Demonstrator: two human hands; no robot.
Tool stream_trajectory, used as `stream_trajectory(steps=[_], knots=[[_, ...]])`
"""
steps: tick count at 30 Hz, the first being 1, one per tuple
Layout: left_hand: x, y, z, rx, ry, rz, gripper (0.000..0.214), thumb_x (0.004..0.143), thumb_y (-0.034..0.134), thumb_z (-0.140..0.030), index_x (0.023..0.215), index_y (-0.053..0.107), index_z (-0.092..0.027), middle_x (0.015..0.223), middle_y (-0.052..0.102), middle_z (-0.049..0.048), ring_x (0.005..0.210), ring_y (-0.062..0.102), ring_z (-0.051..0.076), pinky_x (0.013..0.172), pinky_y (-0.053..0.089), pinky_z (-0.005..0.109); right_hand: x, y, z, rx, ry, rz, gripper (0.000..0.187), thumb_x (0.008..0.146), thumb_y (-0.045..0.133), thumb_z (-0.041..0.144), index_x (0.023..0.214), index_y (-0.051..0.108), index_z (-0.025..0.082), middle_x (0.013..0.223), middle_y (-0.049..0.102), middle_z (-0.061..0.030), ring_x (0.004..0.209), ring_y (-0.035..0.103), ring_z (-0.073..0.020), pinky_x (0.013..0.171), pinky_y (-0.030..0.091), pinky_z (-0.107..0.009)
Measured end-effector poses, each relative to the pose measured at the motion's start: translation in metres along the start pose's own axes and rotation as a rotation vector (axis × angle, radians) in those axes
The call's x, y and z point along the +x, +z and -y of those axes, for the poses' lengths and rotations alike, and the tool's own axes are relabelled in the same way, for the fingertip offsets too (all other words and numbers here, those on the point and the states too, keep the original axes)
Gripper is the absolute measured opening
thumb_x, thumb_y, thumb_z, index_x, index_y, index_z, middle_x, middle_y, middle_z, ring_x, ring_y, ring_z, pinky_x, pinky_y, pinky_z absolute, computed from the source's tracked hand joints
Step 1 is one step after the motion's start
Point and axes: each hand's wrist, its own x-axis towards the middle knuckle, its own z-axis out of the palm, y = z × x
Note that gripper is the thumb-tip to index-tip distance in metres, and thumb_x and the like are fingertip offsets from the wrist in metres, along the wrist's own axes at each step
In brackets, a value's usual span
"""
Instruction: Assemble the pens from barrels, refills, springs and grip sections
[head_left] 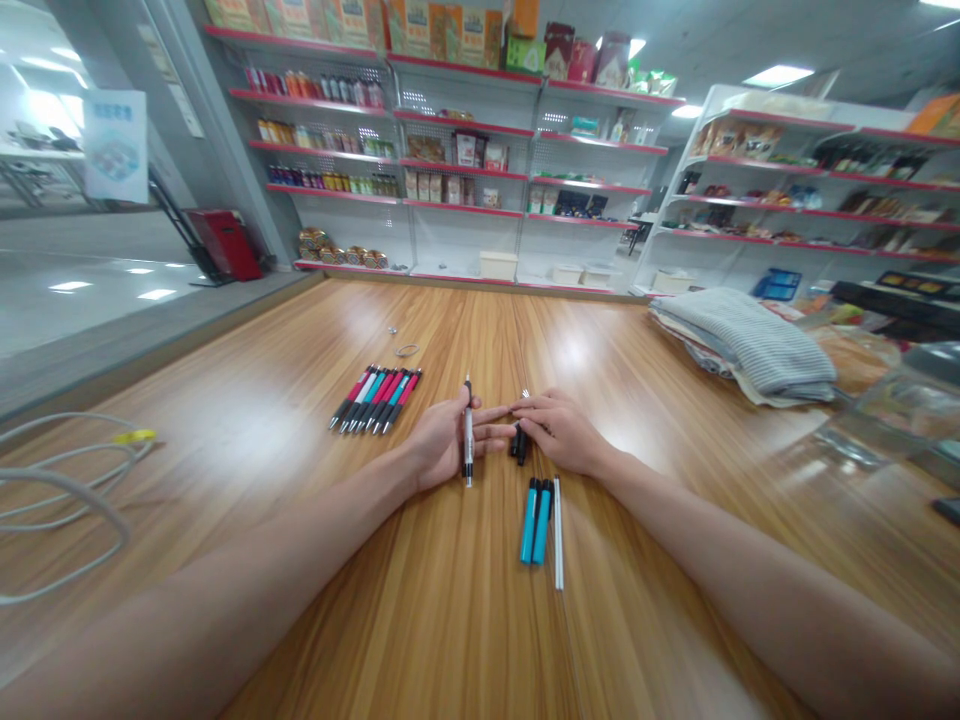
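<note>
My left hand is turned palm up, its thumb pressing a ballpoint pen with a white barrel and black ends against the fingers. The pen points away from me. My right hand is palm down with its fingers bent together, close to the left fingertips; what its fingertips hold, if anything, is hidden. Small black pen parts lie under and beside the right fingers, with small metal pieces just beyond. Nearer me lie two blue pen barrels with black ends and thin white refills.
A row of several assembled pens lies left of my left hand. Beyond it is a small ring. A white cable coils at the left. Folded cloth and a clear jar stand right. Stocked shelves line the back.
</note>
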Motion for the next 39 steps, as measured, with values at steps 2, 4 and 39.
stream_trajectory(steps=[2, 4, 39], knots=[[0.000, -0.001, 0.000, -0.002, -0.002, 0.011, 0.024, 0.094, 0.040, -0.035, 0.081, 0.043, -0.016, 0.116, 0.063, 0.0193, 0.079, 0.071, 0.022, 0.065, 0.058, 0.034, 0.001, -0.001, 0.002, 0.009, -0.008, -0.005, 0.025, 0.092, 0.048, 0.021, 0.104, 0.070, 0.022, 0.110, 0.068, -0.0048, 0.100, 0.059, -0.0196, 0.091, 0.042, -0.040], [0.000, -0.001, 0.000, 0.001, -0.006, 0.018, 0.024, 0.094, 0.040, -0.035, 0.080, 0.042, -0.016, 0.113, 0.063, 0.0189, 0.079, 0.071, 0.022, 0.065, 0.058, 0.034, 0.001, -0.002, 0.005, 0.016, -0.013, -0.016, 0.024, 0.092, 0.048, 0.021, 0.102, 0.070, 0.021, 0.109, 0.069, -0.0044, 0.097, 0.060, -0.0190, 0.090, 0.043, -0.039], [-0.001, -0.003, 0.001, 0.030, -0.084, 0.147, 0.030, 0.092, 0.042, -0.044, 0.081, 0.044, -0.016, 0.113, 0.062, 0.0198, 0.073, 0.070, 0.020, 0.055, 0.055, 0.027, -0.001, 0.002, -0.001, -0.044, 0.120, -0.073, 0.008, 0.084, 0.060, 0.022, 0.084, 0.068, 0.020, 0.087, 0.063, -0.0056, 0.091, 0.055, -0.0205, 0.082, 0.043, -0.037]])
